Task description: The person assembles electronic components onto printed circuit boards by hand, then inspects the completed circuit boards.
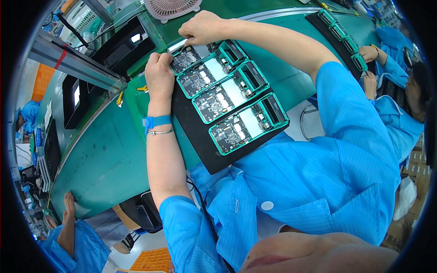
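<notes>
Several green-framed electronic devices with exposed circuit boards lie in a slanting row on a black board. Both my hands are at the farthest device. My left hand is closed with its fingertips at that device's left edge; a blue strap circles the wrist. My right hand reaches across and is closed in a pinch over its far edge. Whatever sits between the right fingertips is hidden. Nearer to me are a second device, a third device and the nearest device.
Left of my left hand, yellow-handled tools lie on the green table. A metal post and black-framed screens stand beyond them. A pink fan is at the back. At right, a co-worker's hands touch another row of devices.
</notes>
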Demonstrator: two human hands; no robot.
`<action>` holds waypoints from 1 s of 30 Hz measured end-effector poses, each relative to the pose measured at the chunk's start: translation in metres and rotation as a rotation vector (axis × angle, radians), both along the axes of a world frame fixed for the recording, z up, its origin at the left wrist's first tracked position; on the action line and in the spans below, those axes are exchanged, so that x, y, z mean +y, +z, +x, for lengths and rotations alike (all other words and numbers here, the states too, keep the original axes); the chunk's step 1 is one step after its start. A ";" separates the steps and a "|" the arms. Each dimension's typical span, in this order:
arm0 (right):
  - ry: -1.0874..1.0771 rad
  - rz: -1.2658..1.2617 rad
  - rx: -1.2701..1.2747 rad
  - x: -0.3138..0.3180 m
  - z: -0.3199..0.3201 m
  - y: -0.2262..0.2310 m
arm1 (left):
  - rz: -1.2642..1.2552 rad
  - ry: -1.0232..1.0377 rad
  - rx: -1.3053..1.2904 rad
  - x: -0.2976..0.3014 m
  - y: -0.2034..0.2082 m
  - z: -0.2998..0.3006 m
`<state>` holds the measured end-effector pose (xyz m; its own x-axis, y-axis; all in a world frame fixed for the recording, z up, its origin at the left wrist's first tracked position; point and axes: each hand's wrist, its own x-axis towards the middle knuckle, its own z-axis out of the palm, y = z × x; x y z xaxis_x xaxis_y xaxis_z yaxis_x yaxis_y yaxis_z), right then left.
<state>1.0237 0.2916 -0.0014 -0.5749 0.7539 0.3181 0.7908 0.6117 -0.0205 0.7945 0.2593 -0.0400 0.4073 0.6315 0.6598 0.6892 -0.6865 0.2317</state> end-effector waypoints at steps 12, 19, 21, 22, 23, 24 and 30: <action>-0.015 -0.025 -0.017 0.000 0.000 0.000 | -0.011 0.007 0.013 0.000 0.000 0.002; -0.032 -0.065 -0.019 -0.002 0.001 0.003 | -0.029 -0.057 -0.012 0.004 -0.001 0.000; -0.034 -0.074 -0.023 -0.002 0.001 0.005 | -0.032 -0.061 0.014 0.005 0.000 -0.001; -0.034 -0.074 -0.024 -0.003 0.000 0.006 | -0.036 -0.064 0.040 0.006 0.001 -0.003; -0.035 -0.073 -0.024 -0.004 0.000 0.007 | -0.035 -0.064 0.040 0.007 0.002 -0.003; -0.035 -0.073 -0.025 -0.006 -0.001 0.008 | -0.038 -0.073 0.059 0.008 0.003 -0.003; 0.026 -0.042 -0.012 -0.003 0.001 0.004 | -0.086 -0.144 0.067 0.011 0.010 -0.006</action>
<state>1.0245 0.2886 0.0022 -0.5978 0.7515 0.2791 0.7753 0.6305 -0.0369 0.7889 0.2698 -0.0296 0.5390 0.6167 0.5737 0.6013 -0.7587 0.2506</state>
